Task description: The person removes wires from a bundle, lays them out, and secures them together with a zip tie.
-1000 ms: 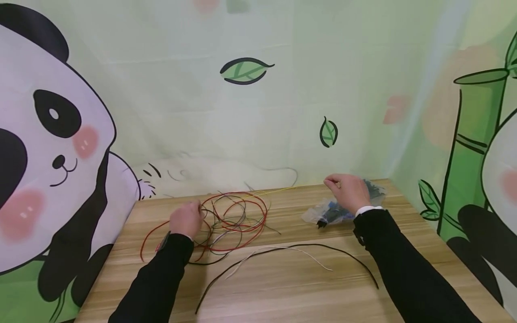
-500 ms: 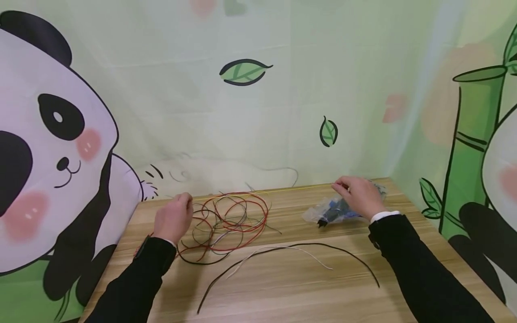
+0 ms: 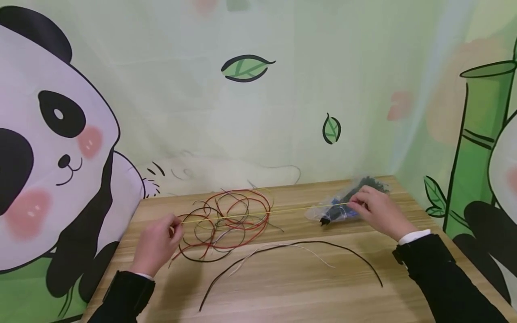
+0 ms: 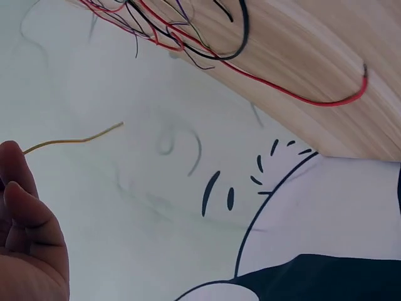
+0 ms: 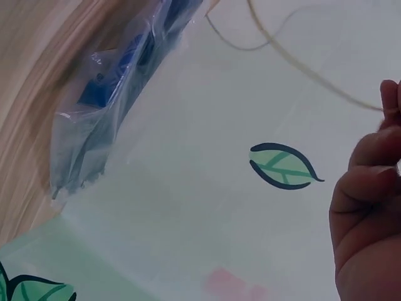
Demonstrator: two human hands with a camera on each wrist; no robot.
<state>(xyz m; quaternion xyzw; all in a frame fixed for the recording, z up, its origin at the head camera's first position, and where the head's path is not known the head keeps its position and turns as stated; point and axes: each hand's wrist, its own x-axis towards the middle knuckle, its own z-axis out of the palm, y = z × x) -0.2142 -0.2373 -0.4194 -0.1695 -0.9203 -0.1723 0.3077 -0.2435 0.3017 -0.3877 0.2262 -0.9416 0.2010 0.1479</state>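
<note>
A thin yellow wire (image 3: 282,210) stretches almost straight above the table between both hands. My left hand (image 3: 156,242) pinches its left end; in the left wrist view a short yellow tail (image 4: 75,140) sticks out past the fingertips. At the other end my right hand (image 3: 378,211) pinches the wire between thumb and finger, in front of the plastic bag. Under the wire lies a loose tangle of red, black and other coloured wires (image 3: 267,220). Nearer the front, a black wire (image 3: 355,257) and a shorter white wire (image 3: 313,257) lie curved on the wood.
A clear plastic bag (image 3: 319,211) with dark and blue contents lies at the back right of the wooden table (image 3: 282,291). Directly behind the table hangs a pale green printed backdrop (image 3: 181,112), with panels at either side.
The yellow wire has been drawn out of the tangle and raised taut. My left hand has moved left and toward me; my right hand has moved right and toward me.
</note>
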